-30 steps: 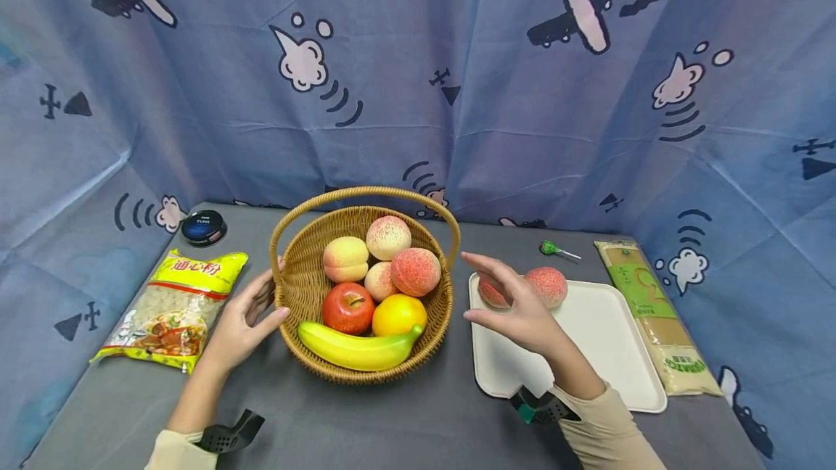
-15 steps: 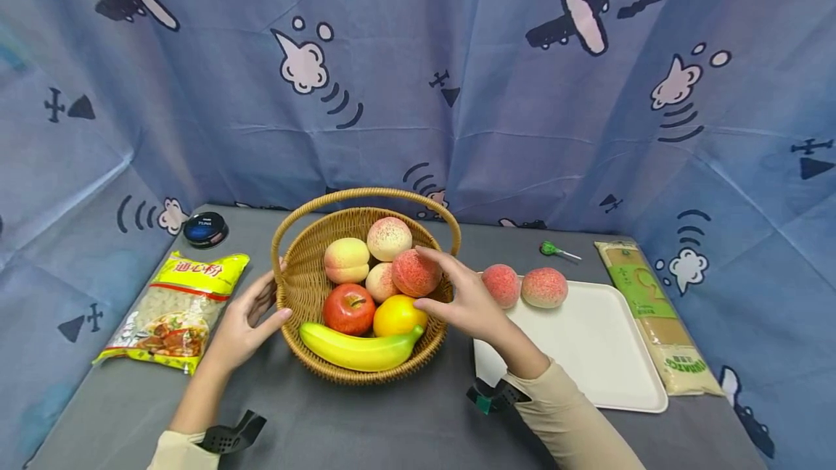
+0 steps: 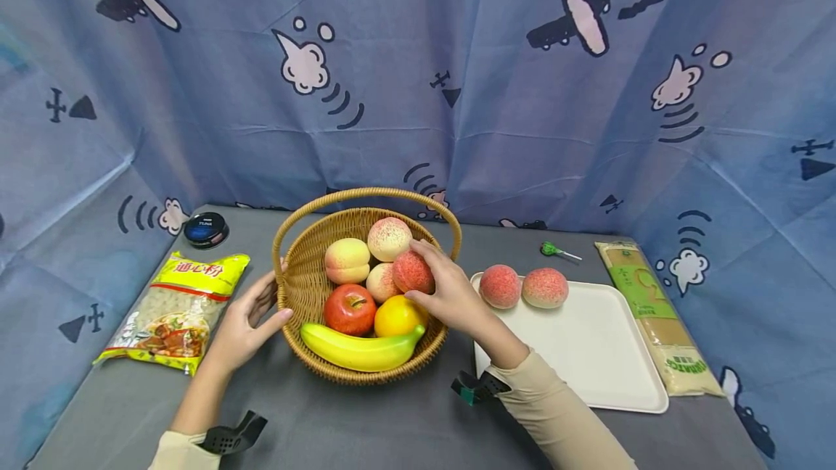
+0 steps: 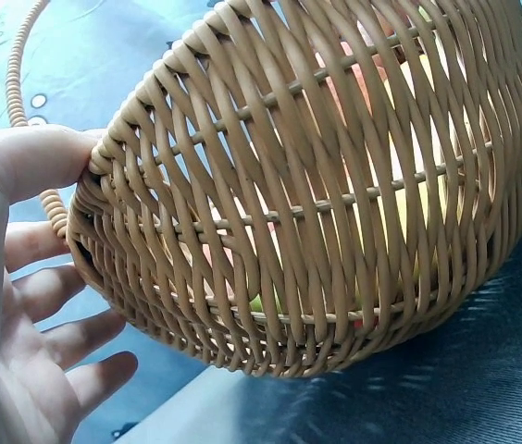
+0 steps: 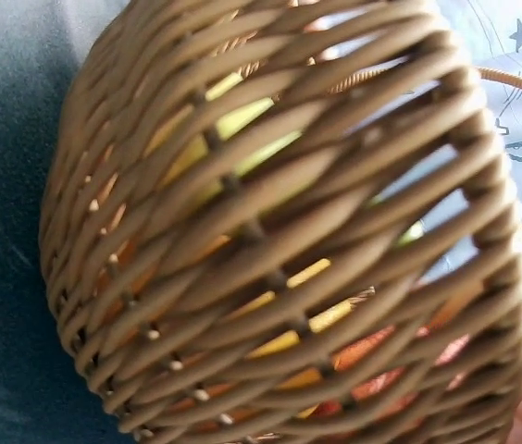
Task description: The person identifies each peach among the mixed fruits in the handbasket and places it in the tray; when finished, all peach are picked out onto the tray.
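Observation:
A woven wicker basket (image 3: 307,372) with an arched handle holds fruit: a banana (image 3: 359,350), a red apple (image 3: 349,309), an orange (image 3: 400,316) and several peaches. My left hand (image 3: 242,328) grips the basket's left rim; in the left wrist view the thumb lies at the rim, with the fingers spread behind it. My right hand (image 3: 453,296) reaches over the right rim, fingers and thumb around a red peach (image 3: 413,272). In the right wrist view the wicker side hides most of that hand and its hold.
A white tray (image 3: 588,354) at the right carries two red peaches (image 3: 501,286). Beyond it lie a green lollipop (image 3: 551,249) and a long noodle packet (image 3: 660,318). At left are a macaroni bag (image 3: 176,310) and a dark round tin (image 3: 205,229). A patterned curtain (image 3: 392,93) hangs behind.
My right hand has moved left from over the tray to the red peach in the basket, uncovering the tray's two peaches. The left hand stays at the rim.

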The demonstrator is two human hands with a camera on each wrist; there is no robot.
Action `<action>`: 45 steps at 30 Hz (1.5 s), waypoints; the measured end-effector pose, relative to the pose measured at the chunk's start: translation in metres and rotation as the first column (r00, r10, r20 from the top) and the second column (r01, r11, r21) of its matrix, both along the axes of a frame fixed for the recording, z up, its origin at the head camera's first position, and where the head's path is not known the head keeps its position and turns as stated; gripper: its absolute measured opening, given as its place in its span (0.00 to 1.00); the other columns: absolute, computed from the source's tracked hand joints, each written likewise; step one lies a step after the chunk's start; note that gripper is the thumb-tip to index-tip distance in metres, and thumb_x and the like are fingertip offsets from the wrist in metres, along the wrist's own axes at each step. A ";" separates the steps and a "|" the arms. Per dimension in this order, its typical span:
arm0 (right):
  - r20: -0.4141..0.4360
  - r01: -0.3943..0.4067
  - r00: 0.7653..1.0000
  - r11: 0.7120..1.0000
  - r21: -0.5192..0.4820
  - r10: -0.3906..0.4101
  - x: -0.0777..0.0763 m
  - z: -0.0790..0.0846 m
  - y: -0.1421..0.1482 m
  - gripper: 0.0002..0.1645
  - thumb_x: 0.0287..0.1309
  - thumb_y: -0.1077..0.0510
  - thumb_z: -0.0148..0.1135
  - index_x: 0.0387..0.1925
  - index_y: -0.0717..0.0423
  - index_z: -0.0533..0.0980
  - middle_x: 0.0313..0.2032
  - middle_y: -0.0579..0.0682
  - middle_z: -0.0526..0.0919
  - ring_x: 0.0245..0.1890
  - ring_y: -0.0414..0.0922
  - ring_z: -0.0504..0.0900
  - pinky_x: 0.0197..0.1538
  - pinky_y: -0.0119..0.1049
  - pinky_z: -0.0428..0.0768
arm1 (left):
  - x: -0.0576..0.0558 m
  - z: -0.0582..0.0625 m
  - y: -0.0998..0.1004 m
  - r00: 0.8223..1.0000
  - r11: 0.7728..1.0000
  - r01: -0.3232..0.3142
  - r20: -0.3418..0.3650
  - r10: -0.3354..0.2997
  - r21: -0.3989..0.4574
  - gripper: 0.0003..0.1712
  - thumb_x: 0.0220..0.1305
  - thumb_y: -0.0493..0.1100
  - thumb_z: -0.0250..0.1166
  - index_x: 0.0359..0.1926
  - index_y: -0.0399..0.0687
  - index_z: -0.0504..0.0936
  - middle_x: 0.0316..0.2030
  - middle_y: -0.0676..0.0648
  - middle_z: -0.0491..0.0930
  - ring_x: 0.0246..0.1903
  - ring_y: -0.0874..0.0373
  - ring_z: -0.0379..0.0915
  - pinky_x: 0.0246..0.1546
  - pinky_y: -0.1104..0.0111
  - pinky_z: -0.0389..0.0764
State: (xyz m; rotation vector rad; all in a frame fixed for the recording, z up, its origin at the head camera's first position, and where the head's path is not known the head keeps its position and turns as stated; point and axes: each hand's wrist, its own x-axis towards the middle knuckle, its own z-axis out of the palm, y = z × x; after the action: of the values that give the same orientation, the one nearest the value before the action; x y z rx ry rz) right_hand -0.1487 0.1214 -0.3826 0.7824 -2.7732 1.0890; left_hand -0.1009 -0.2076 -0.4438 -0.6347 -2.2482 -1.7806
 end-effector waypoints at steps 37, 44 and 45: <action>-0.151 -0.094 0.987 0.949 -0.302 0.049 0.012 0.000 0.010 0.35 0.43 0.60 0.76 0.57 0.57 0.75 0.56 0.52 0.77 0.59 0.47 0.73 0.59 0.40 0.77 | 0.001 -0.004 0.000 1.000 0.999 0.001 0.004 -0.001 0.034 0.37 0.58 0.23 0.57 0.69 0.32 0.58 0.67 0.31 0.59 0.64 0.70 0.61 0.61 0.83 0.64; -0.087 -0.111 0.993 0.881 -0.461 0.080 0.023 0.008 0.026 0.37 0.41 0.68 0.74 0.57 0.60 0.73 0.58 0.54 0.74 0.61 0.44 0.70 0.62 0.31 0.72 | 0.001 -0.003 0.000 1.000 0.999 -0.002 -0.007 0.003 0.039 0.37 0.57 0.22 0.58 0.68 0.30 0.58 0.66 0.28 0.60 0.64 0.70 0.62 0.61 0.83 0.64; -0.073 -0.107 0.994 0.872 -0.478 0.082 0.025 0.009 0.029 0.37 0.41 0.69 0.74 0.58 0.60 0.73 0.58 0.54 0.73 0.62 0.43 0.69 0.63 0.31 0.71 | 0.001 -0.002 0.000 1.000 0.999 -0.002 -0.007 0.003 0.039 0.37 0.57 0.22 0.58 0.68 0.30 0.58 0.66 0.28 0.60 0.64 0.70 0.62 0.61 0.83 0.64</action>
State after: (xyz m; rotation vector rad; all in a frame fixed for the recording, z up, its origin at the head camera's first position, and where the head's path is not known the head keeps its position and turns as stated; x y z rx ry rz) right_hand -0.1236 0.1504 -0.3733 0.8611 -2.2769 1.6580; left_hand -0.1003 -0.2076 -0.4463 -0.6293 -2.2026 -1.8139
